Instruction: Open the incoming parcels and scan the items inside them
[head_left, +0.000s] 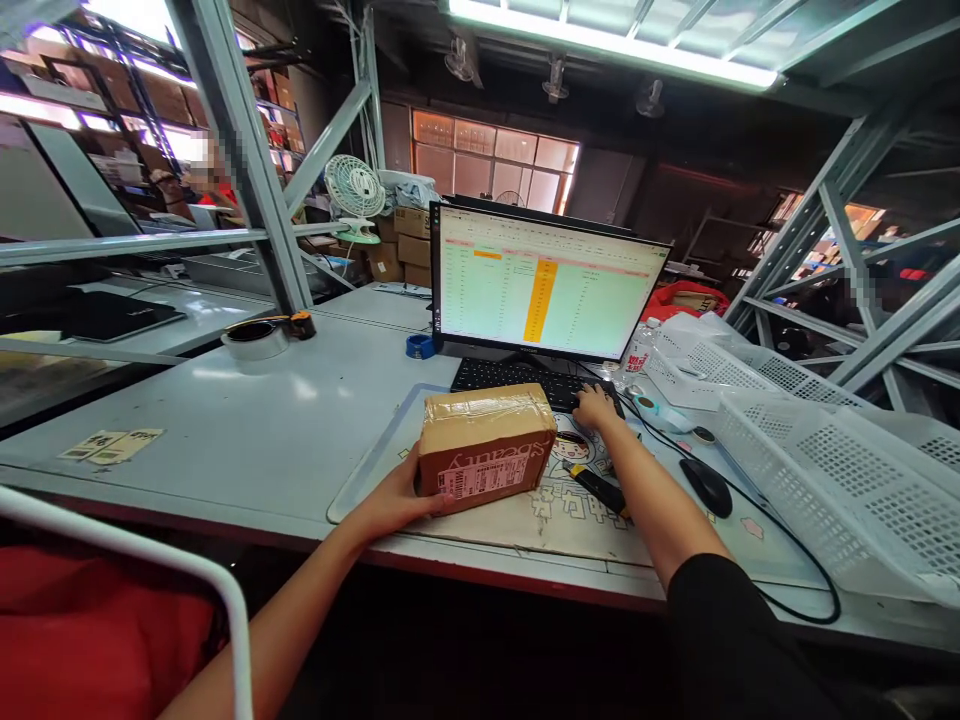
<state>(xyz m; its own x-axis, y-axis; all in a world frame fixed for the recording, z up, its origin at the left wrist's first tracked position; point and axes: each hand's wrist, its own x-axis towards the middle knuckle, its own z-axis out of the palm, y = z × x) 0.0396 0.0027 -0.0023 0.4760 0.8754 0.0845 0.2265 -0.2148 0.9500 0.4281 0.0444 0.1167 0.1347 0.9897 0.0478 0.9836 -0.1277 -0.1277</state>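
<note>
My left hand (403, 495) grips the lower left corner of a brown cardboard box (487, 450), its thumb across the front face near a pink-white printed label (491, 475). The box is wrapped in clear tape and stands on a printed desk mat (435, 535). At the right end of the black keyboard (517, 378), my right hand (596, 406) rests with its fingers stretched over the keys. A yellow-and-black utility knife (596, 487) lies on the mat, close to my right forearm. Behind the keyboard, a monitor (551, 285) displays a spreadsheet with an orange column.
A black mouse (706, 487) with its cable lies right of my forearm. White perforated baskets (832, 490) crowd the table's right side. Tape rolls (256, 338) and a blue tape ring (420, 346) sit further back. A metal post (244, 150) rises at the left.
</note>
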